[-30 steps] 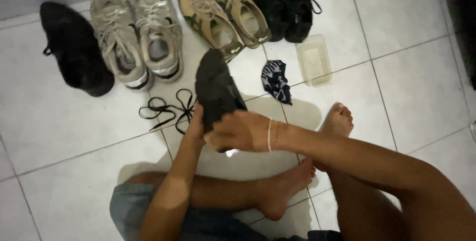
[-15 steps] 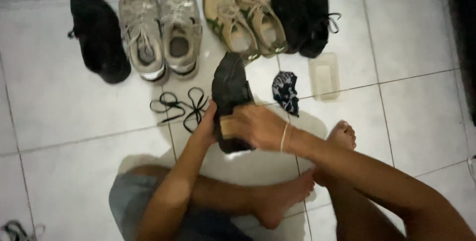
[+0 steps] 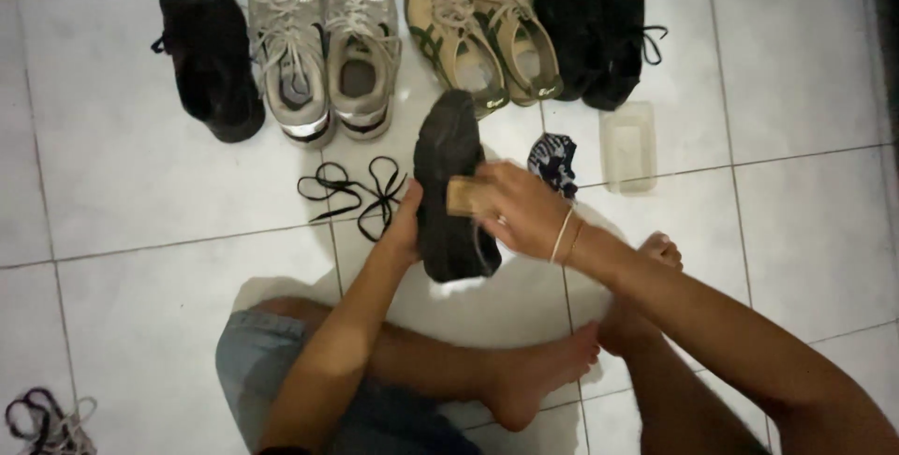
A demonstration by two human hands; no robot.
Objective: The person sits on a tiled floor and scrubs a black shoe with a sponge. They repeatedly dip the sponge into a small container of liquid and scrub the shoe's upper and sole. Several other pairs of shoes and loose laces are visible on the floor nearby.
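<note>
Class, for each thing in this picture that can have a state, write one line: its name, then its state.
Black shoe: unlaced, held up by left hand.
Brush: pressed to shoe by right hand.
Black laces: loose on floor.
Grey sneakers: laced.
Plastic tub: open.

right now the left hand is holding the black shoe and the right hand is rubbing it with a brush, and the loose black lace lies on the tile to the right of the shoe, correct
Not quite. In the head view the loose black lace lies on the tile to the left of the black shoe, not the right. The rest holds: the left hand holds the shoe and the right hand presses a small brush against it.
</note>
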